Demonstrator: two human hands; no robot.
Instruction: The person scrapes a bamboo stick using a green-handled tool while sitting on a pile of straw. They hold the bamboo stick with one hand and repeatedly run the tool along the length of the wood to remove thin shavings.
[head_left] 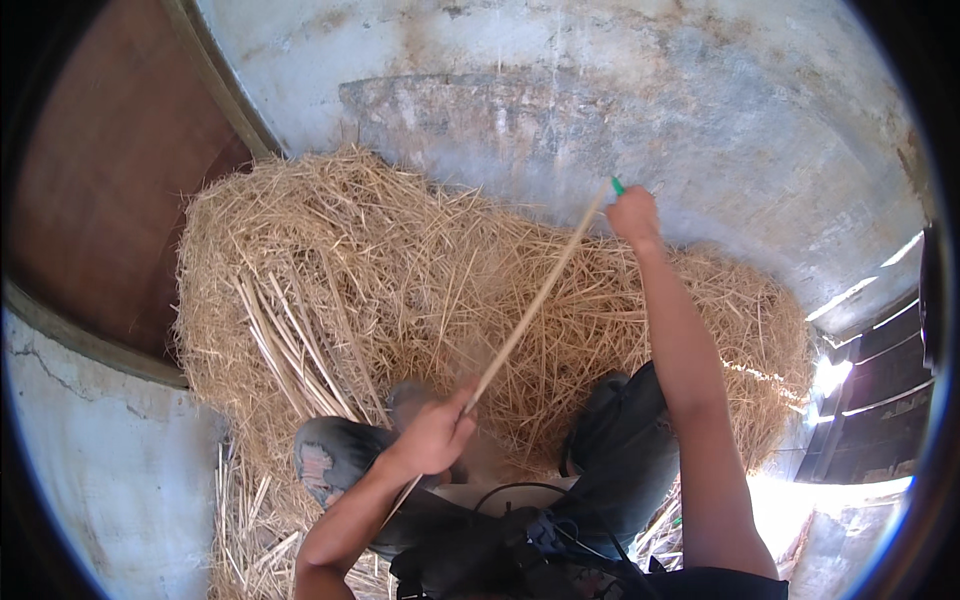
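The right hand (634, 215) is closed in a fist around the top end of a long pale wooden stick (535, 300), out at about one o'clock from where the person crouches, with a small green cap (617, 186) poking out just above the knuckles. The left hand (437, 437) wraps the same stick lower down, close in at about seven o'clock, fingers curled tight around the shaft. So the stick runs on a slant between the two fists, high end away from the body, low end dropping past the left hand toward the knees (330, 455). Beneath and ahead of it lies a big loose heap of straw (400, 260), filling the corner from nine o'clock round to three; a few thicker, straighter stalks (285, 350) lie bundled on its left side. Behind the heap stands a stained plastered wall (620, 90), with a dark wooden door (110, 190) at ten o'clock and a bright slatted opening (870, 380) at three. To my eye the two-handed hold reads as working the straw with the stick, stirring or beating it; the next stroke would call for both grips staying firm and the low end driven into the pile clear of the knees.
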